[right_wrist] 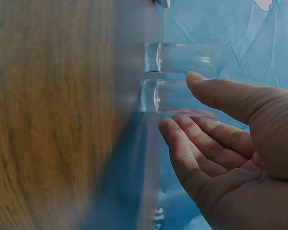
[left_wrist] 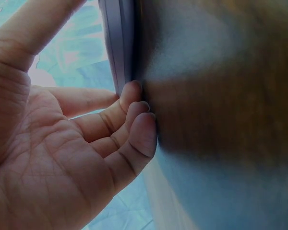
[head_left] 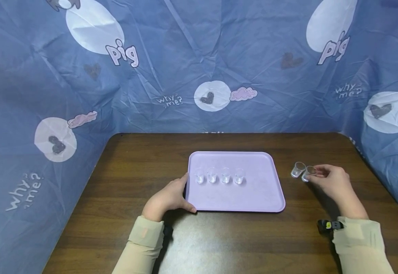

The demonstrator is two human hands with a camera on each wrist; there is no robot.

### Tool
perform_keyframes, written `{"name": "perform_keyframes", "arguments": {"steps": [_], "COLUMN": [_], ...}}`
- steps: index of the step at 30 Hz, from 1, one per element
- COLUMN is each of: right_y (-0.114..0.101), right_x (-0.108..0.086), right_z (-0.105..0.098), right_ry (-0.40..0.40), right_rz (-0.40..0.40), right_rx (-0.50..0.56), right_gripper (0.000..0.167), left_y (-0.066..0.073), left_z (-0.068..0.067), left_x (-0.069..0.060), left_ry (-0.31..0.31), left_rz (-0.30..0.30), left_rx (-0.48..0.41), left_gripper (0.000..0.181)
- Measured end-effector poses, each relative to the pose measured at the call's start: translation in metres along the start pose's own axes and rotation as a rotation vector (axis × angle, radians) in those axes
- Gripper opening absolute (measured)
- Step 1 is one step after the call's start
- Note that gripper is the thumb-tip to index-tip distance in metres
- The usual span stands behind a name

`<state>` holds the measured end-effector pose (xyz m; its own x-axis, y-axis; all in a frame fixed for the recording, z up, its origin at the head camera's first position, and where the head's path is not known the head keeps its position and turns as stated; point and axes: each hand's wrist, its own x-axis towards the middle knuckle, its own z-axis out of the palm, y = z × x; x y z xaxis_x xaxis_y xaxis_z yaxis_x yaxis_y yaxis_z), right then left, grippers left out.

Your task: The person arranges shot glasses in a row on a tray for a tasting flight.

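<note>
A lilac tray (head_left: 260, 196) lies on the table, bearing a row of several small clear shot glasses (head_left: 225, 176). My left hand (head_left: 169, 196) rests at its left front corner, the thumb by the front edge and the fingers along the left side. In the left wrist view, loosely bent fingertips (left_wrist: 143, 132) touch the tabletop beside the tray's rim (left_wrist: 116, 43). Right of the tray, my right hand (head_left: 332, 182) pinches a shot glass (right_wrist: 170, 95) between thumb and fingers. Another shot glass (head_left: 298, 169) stands upright close beside it.
The brown wooden table (head_left: 123, 163) reaches back to a blue printed cloth (head_left: 171, 68) that hangs behind it and along both sides. Bare wood shows between the tray and the two glasses on the right.
</note>
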<state>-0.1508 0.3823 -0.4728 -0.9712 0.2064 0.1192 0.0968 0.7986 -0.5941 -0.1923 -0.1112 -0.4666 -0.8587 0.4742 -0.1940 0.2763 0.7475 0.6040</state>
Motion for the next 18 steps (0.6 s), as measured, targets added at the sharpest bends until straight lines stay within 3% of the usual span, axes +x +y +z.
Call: {"name": "perform_keyframes", "arguments": {"steps": [18], "right_y": [0.0062], "right_x": [-0.0025], "right_z": [0.0035], "right_ry": [0.018], "right_rz": [-0.009], "right_rx": [-0.013], "right_gripper": [0.037], "left_y": [0.0007], "left_z": [-0.0002], "left_x": [0.0002], "left_ry": [-0.002], "left_rz": [0.003], "left_rx": [-0.011], "left_gripper": [0.121]}}
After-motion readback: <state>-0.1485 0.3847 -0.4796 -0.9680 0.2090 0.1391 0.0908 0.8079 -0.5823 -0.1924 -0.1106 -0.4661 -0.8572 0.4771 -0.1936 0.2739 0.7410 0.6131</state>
